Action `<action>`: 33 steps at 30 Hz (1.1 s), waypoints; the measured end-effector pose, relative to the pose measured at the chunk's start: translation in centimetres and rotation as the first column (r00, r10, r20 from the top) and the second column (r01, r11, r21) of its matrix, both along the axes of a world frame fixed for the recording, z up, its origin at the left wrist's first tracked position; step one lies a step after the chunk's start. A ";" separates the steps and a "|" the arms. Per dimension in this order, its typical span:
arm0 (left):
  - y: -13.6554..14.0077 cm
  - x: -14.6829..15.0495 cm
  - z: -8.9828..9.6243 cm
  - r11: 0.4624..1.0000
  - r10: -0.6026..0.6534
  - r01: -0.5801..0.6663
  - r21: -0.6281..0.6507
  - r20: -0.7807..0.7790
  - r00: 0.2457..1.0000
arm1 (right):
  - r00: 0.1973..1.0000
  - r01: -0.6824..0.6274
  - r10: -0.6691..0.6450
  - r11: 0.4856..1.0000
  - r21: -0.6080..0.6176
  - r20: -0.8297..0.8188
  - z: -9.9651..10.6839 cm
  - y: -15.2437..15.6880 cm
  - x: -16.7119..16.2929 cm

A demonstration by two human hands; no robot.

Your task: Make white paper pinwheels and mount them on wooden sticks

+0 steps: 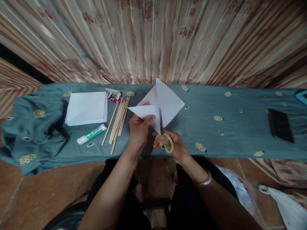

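A white square of paper (pixel 169 101), creased along its diagonals, is held up over the cloth-covered table. My left hand (pixel 140 129) grips its near left part, thumb on top and fingers hidden underneath. In my right hand (pixel 174 143) is a pair of scissors (pixel 169 147) with pale green handles, fingers through the loops. The blades lie along a cut line from the paper's near corner toward the middle. How far apart the blades are, I cannot tell.
Left of my hands are several thin wooden sticks (pixel 118 123), a glue stick (pixel 91 134), a stack of white paper (pixel 86 108) and a small red-and-white box (pixel 114 95) of shiny metal pieces. A dark phone (pixel 280 125) lies far right. Behind the table hangs a curtain (pixel 153 41).
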State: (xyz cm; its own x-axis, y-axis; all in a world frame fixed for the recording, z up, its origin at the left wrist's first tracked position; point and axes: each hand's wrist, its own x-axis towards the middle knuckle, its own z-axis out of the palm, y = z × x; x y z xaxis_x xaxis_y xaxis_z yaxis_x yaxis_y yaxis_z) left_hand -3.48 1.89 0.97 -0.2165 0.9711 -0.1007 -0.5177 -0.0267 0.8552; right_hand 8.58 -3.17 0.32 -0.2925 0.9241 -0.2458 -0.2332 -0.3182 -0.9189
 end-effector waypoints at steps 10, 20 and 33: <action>0.0 0.0 0.2 1.000 -0.004 0.004 -0.022 -0.002 1.000 | 1.000 -0.005 0.005 1.000 -0.011 0.013 0.2 0.0 0.0; 0.0 0.0 0.0 1.000 -0.008 0.008 -0.016 -0.012 1.000 | 0.999 0.022 -0.022 0.999 -0.024 0.024 0.4 -0.1 -0.1; -0.1 0.0 0.0 1.000 -0.012 0.011 -0.024 -0.015 1.000 | 0.997 0.024 -0.025 1.000 0.007 0.071 0.2 -0.1 -0.1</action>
State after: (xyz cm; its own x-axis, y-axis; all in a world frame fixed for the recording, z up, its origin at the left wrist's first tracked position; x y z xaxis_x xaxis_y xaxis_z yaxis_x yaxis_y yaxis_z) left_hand -3.51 1.82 0.98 -0.2070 0.9708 -0.1209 -0.5047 -0.0001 0.8633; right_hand 8.47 -3.25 0.54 -0.2516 0.9323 -0.2599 -0.1746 -0.3078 -0.9353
